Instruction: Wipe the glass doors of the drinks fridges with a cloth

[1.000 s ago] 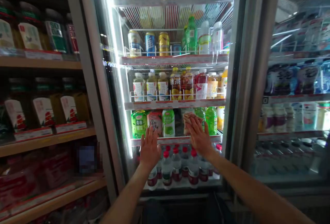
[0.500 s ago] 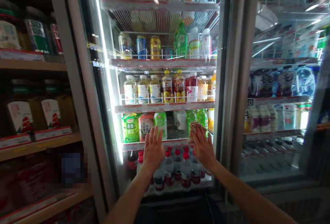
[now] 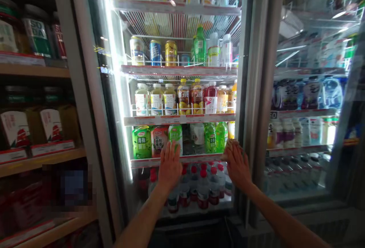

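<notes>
The loosely curved right hand (image 3: 238,166) holds a cloth (image 3: 231,146) beside the door frame (image 3: 260,107). The flat, empty left hand (image 3: 170,167) lies well leftward.

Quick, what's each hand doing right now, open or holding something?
Left hand: open, fingers extended, nothing seen in it.
Right hand: holding a crumpled cloth under its fingers.

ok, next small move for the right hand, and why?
Probably slide the right hand and its cloth toward the left hand: the cloth looks close to the metal upright on the right, with more room between the hands.
</notes>
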{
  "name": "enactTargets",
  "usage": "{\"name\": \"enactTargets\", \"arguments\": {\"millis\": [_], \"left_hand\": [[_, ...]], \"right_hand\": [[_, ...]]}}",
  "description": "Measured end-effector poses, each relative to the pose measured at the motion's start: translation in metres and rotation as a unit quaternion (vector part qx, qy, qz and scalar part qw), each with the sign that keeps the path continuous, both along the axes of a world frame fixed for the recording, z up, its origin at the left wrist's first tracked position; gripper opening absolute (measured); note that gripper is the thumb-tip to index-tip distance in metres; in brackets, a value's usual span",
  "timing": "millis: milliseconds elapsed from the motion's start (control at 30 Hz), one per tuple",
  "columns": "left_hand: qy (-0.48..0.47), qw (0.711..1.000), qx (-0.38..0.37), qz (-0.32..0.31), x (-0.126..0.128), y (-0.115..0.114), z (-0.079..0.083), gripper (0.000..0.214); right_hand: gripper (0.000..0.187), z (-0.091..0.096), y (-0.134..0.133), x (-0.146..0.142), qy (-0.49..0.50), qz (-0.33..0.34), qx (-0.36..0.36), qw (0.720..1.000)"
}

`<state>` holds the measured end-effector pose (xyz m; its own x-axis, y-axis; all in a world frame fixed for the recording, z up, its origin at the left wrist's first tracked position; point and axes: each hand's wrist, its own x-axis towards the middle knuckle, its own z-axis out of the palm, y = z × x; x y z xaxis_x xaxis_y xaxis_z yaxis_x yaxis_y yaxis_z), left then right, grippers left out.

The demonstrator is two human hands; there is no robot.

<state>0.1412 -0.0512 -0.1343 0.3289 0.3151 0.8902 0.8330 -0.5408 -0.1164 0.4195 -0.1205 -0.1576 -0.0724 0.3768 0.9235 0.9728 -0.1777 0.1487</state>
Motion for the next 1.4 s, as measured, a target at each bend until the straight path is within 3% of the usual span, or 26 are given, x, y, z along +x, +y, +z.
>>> {"name": "enactTargets", "arguments": {"millis": [233, 433, 500, 600, 667, 733, 867, 1067, 1133, 1267, 1333, 1400], "left_hand": [[-0.005, 1.0, -0.004, 0.003, 0.005, -0.003, 0.003, 0.055], [-0.001, 1.0, 0.004, 0.003, 0.0, 0.0, 0.009, 0.057], [-0.007, 1.0, 0.014, 0.0, -0.002, 0.003, 0.016, 0.056], [-0.027, 0.999, 0.023, -0.001, -0.004, 0.005, 0.029, 0.054], [-0.041, 0.999, 0.019, 0.0, -0.006, 0.005, 0.037, 0.053], [-0.052, 0.999, 0.014, 0.004, -0.008, 0.005, 0.043, 0.055], [-0.061, 0.998, 0.024, 0.018, -0.018, 0.011, 0.047, 0.06], [-0.082, 0.995, 0.006, 0.048, -0.032, 0.016, 0.045, 0.058], [-0.085, 0.995, -0.017, 0.053, -0.035, 0.014, 0.044, 0.058], [-0.074, 0.995, -0.05, 0.052, -0.039, 0.012, 0.046, 0.061], [-0.07, 0.995, -0.055, 0.051, -0.041, 0.013, 0.049, 0.061], [-0.07, 0.995, -0.053, 0.051, -0.043, 0.015, 0.053, 0.061]], "right_hand": [[0.072, 0.046, 0.01, 0.014, 0.032, 0.002, 0.07, 0.997], [0.074, 0.011, 0.001, 0.019, -0.002, 0.013, 0.025, 1.0], [0.073, 0.029, 0.006, 0.022, -0.001, 0.021, 0.037, 0.999], [0.07, 0.082, 0.018, 0.02, 0.014, 0.026, 0.086, 0.996], [0.068, 0.105, 0.023, 0.01, 0.006, 0.04, 0.104, 0.994], [0.067, 0.104, 0.023, -0.005, -0.02, 0.063, 0.082, 0.994], [0.068, 0.081, 0.021, -0.022, -0.087, 0.084, -0.004, 0.993], [0.055, 0.119, 0.03, -0.008, -0.004, 0.043, 0.109, 0.993], [0.055, 0.11, 0.029, -0.009, -0.001, 0.051, 0.097, 0.994], [0.055, 0.075, 0.019, -0.013, -0.057, 0.071, 0.02, 0.996], [0.053, 0.082, 0.018, -0.012, -0.056, 0.076, 0.032, 0.995], [0.052, 0.108, 0.022, -0.011, -0.016, 0.079, 0.07, 0.994]]}}
